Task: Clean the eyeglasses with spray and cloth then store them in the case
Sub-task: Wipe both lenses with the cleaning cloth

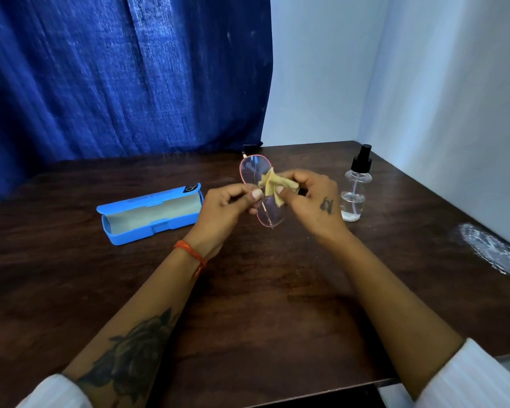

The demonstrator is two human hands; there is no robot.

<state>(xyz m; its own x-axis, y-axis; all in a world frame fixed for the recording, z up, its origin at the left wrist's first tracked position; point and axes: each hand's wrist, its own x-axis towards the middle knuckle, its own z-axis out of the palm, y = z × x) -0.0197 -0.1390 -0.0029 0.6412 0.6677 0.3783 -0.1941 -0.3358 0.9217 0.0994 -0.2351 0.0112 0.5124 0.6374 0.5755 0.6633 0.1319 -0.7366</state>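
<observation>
Pink-rimmed eyeglasses (252, 172) are held upright above the dark wooden table (262, 290), one lens above the other. My left hand (227, 206) pinches the frame near the bridge. My right hand (309, 201) pinches a crumpled yellow cloth (273, 184) against the glasses between the two lenses. A blue case (150, 214) lies open on the table left of my left hand, its pale lining showing. A clear spray bottle (354, 189) with a black pump stands just right of my right hand.
A blue curtain (124, 75) hangs behind the table's far edge. White walls (439, 98) close the right corner. A white scuffed patch (495, 251) marks the table's right edge. The near table edge runs below my forearms.
</observation>
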